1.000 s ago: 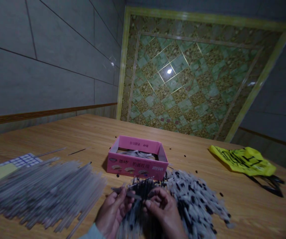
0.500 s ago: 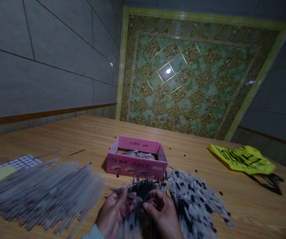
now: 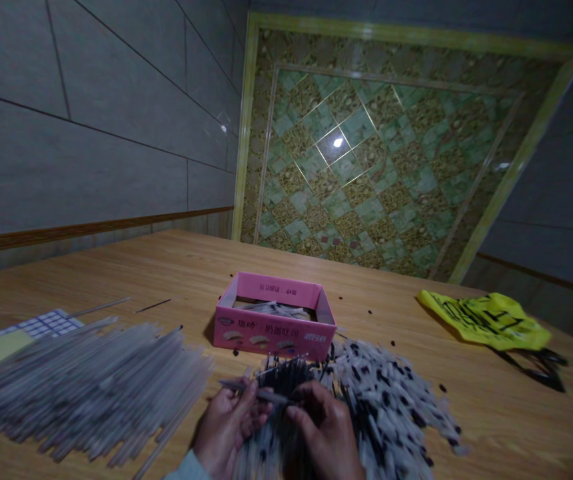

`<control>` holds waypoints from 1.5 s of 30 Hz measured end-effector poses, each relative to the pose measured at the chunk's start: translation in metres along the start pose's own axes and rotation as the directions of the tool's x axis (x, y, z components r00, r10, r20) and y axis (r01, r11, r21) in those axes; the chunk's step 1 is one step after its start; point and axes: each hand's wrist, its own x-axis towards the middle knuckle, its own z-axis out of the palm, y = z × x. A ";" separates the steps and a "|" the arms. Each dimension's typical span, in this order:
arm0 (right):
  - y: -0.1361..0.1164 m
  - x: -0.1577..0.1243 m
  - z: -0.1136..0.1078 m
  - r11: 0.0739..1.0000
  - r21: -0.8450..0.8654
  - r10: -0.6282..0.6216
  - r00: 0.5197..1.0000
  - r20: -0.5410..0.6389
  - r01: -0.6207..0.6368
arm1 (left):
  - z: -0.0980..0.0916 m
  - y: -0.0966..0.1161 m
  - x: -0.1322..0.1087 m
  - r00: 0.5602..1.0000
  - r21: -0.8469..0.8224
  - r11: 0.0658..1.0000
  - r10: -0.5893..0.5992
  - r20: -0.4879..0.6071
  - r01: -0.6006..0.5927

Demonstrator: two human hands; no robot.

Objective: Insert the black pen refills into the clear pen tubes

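Observation:
My left hand (image 3: 229, 427) pinches a slim grey pen-like stick (image 3: 266, 395) between thumb and fingers, its pointed end toward the left. Thumb and forefinger of my right hand (image 3: 324, 427) close on the stick's right end; any small part inside that pinch is hidden. Under both hands lies a bunch of thin black-and-clear sticks (image 3: 286, 373). A heap of short whitish pieces with black ends (image 3: 386, 380) spreads beside my right hand. To the left of my left hand is a wide pile of long clear thin tubes (image 3: 101, 387).
A pink open box (image 3: 274, 333) holding whitish sticks stands just beyond my hands. A yellow plastic bag (image 3: 486, 320) with black straps lies at the right. A checked cloth or paper (image 3: 54, 325) is at the left. Small black bits dot the wooden table (image 3: 176, 267).
Both hands stay almost in place with the stick. My right hand has shifted very slightly at the stick's right end.

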 end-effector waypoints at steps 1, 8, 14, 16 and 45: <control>-0.001 0.000 0.000 1.000 0.001 -0.004 1.000 0.003 0.004 | 0.000 0.000 0.000 1.000 0.004 1.000 0.003 0.002 -0.003; -0.002 -0.002 0.000 1.000 0.029 -0.001 1.000 -0.031 0.002 | -0.001 -0.001 0.002 1.000 0.002 1.000 0.008 0.023 -0.008; -0.001 -0.003 0.006 0.958 0.259 0.129 0.992 -0.010 -0.122 | -0.003 0.000 -0.001 0.996 -0.005 0.999 0.036 0.086 -0.035; 0.001 -0.003 0.009 0.952 0.272 0.145 0.989 -0.004 -0.138 | -0.003 0.001 -0.002 0.993 -0.012 0.999 0.044 0.107 -0.043; 0.004 -0.006 0.004 0.972 -0.235 -0.011 0.999 0.048 0.022 | -0.001 0.003 -0.002 0.996 0.022 0.998 0.060 0.066 -0.062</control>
